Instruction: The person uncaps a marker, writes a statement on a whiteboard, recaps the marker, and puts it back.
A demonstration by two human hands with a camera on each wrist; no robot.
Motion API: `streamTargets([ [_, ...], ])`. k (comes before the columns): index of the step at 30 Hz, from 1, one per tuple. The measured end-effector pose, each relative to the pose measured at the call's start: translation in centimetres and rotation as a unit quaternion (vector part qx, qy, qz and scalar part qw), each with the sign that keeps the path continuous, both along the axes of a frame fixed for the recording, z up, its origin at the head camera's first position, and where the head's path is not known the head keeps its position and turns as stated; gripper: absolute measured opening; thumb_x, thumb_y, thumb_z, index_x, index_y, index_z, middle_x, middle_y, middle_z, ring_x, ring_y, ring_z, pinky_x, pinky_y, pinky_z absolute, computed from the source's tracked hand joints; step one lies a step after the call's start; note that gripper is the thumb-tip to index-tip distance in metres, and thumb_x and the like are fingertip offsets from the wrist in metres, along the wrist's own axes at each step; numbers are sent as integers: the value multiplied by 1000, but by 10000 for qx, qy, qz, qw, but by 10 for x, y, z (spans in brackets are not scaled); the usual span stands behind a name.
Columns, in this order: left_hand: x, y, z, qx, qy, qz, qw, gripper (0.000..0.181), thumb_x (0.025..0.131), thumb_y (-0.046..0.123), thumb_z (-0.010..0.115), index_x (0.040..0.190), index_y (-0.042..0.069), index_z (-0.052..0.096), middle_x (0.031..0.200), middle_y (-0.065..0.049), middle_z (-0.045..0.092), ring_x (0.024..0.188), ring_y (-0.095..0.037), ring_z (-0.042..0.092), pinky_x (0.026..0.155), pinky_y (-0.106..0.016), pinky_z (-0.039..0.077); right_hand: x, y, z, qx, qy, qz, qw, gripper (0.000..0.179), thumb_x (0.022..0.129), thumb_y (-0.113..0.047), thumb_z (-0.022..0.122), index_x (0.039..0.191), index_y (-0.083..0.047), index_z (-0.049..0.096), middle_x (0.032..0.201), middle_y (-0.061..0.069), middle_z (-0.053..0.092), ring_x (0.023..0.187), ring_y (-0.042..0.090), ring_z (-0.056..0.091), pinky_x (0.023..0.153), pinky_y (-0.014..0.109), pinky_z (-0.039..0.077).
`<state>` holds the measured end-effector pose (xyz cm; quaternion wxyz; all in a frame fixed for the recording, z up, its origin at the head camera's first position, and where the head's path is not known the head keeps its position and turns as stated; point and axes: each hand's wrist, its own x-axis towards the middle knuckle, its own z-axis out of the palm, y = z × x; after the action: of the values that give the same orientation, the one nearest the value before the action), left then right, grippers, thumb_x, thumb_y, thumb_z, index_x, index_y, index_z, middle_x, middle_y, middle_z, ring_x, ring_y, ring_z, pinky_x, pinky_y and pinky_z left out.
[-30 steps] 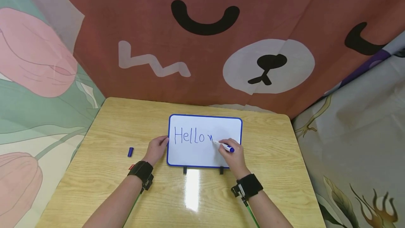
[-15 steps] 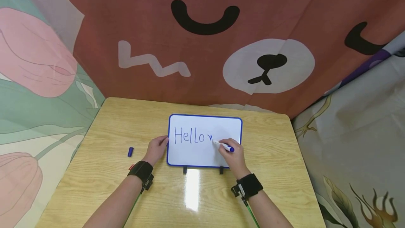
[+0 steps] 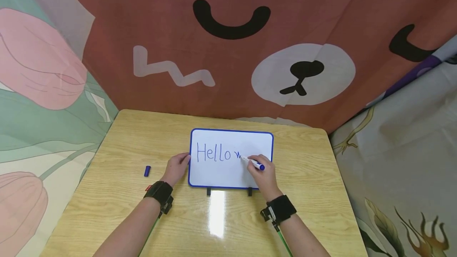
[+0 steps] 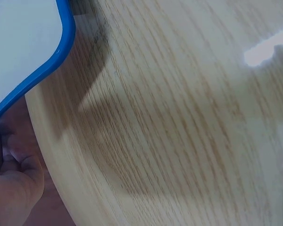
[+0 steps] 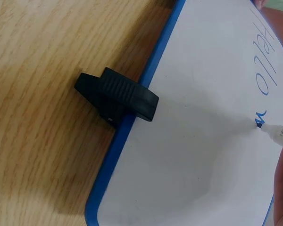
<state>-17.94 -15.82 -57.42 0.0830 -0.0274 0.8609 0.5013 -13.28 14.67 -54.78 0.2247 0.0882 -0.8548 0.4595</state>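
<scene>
A whiteboard [image 3: 221, 175] with a blue frame leans upright on the table, and "Hello" followed by a "w" is written on it in blue. My right hand [image 3: 263, 171] pinches a white marker [image 3: 256, 165] with a blue end. In the right wrist view the marker's tip [image 5: 259, 125] meets the board at the end of the "w". At the board's left edge, my left hand [image 3: 175, 168] holds the frame between thumb and fingers. The left wrist view shows its curled fingers [image 4: 19, 165] by the blue frame [image 4: 61, 52], partly hidden behind it.
A blue marker cap [image 3: 147, 171] lies on the wooden table [image 3: 121, 150] left of my left hand. Black feet [image 3: 208, 191] support the board's lower edge; one black clip foot [image 5: 127, 96] shows closely in the right wrist view. A printed curtain [image 3: 228, 70] hangs behind the table.
The marker's tip has moved slightly right and up, and the stroke before it has grown into a "w". My left hand and the board stay where they were.
</scene>
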Motion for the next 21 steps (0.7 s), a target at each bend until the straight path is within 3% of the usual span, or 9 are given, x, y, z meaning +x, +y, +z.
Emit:
streamTargets([
  [7,0,0,-1,54,5,-26,10000,36,101,20,44,128,-2,56,125,-19,60,115,-30,58,95,-42,50,-5,2,3,0,190,-87,9998,11,81,-4,67,91,-5,71,78,1,62,66,10,54,52,18,48],
  [14,0,0,-2,88,-10,3,10000,36,101,21,44,128,-1,56,126,-19,60,116,-30,58,95,-42,50,-6,2,4,-45,117,-95,9999,11,82,-5,67,92,-7,71,79,-1,62,67,9,55,53,18,49],
  [21,0,-1,-2,65,-18,21,10000,37,101,21,45,128,-1,56,126,-19,60,115,-30,58,94,-42,51,13,-4,38,-526,205,-89,9984,13,80,10,64,91,6,69,78,15,63,66,11,51,53,14,44],
])
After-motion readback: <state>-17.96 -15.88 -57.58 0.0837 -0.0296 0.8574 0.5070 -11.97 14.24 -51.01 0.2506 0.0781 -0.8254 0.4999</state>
